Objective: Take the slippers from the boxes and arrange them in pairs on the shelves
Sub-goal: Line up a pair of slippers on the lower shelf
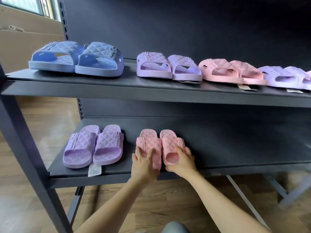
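Note:
Two pink quilted slippers lie side by side on the lower shelf (218, 158), toes toward me. My left hand (144, 163) grips the toe end of the left pink slipper (148, 142). My right hand (181, 159) holds the front of the right pink slipper (171, 140). Left of them sits a purple pair (94, 147) with a barcode tag hanging over the shelf edge. On the upper shelf (117, 81) stand a blue pair (75, 58), a lilac pair (168, 68), a pink pair (230, 71) and another lilac pair (286, 78).
The dark metal rack has a slanted post (25, 140) at the left and a dark back panel. Cardboard boxes (25, 41) stand behind the rack at upper left. The wooden floor (151, 207) lies below; the lower shelf is bare to the right of the pink pair.

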